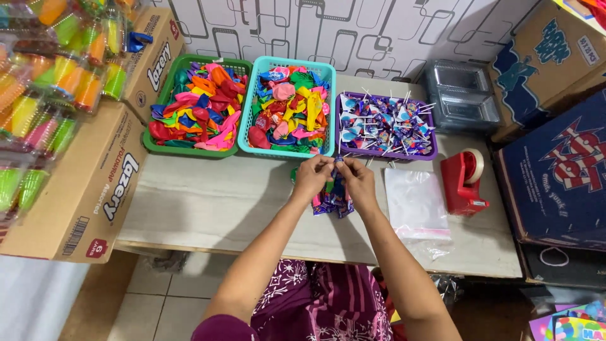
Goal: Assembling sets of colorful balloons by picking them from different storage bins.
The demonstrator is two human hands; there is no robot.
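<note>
At the frame's centre, the left hand point(311, 177) and right hand point(358, 179) are meeting, both pinching the top of a small purple packet point(338, 165); wrapped sweets point(332, 202) are lying just below, on the table point(208, 202).

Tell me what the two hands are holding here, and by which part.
Both hands, left hand and right hand, pinch the top end of a small bundle of purple-and-pink wrapped candies, which hangs below the fingers.
</note>
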